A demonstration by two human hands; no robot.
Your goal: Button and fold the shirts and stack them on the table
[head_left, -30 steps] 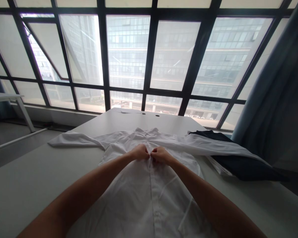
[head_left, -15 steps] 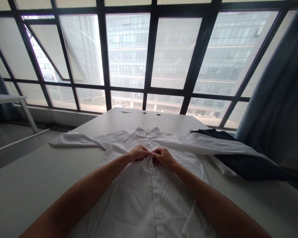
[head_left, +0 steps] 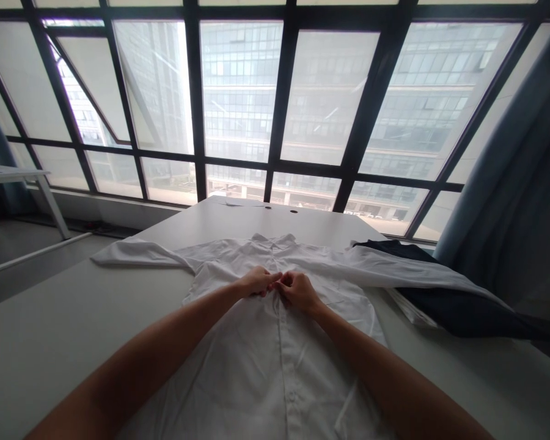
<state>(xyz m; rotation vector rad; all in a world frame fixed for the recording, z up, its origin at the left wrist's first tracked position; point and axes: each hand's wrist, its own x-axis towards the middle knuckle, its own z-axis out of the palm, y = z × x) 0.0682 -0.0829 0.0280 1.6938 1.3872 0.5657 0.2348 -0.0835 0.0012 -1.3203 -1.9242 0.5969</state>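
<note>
white button-up shirt (head_left: 275, 373) was spread face up on a pale table (head_left: 50, 330), with its collar (head_left: 272, 242) lying toward the far end and its button strip (head_left: 282, 373) running down the middle toward the viewer. the left hand (head_left: 256, 281) and the right hand (head_left: 297, 291) were held close together over the upper part of the shirt, just below the collar. the fingers (head_left: 286, 280) of both hands were curled inward, with the tips pressed together, pinching the cloth at the button strip; which button was held could not be made out. one sleeve (head_left: 137, 252) was stretched out toward the left of the view, and the other sleeve (head_left: 394, 267) was laid across to the right, over a dark cloth (head_left: 458, 308). a blue curtain (head_left: 499, 171) was hung to the right of a tall gridded window (head_left: 238, 91). small dark marks (head_left: 293, 211) at the far end of the table were too small to be read.
</note>
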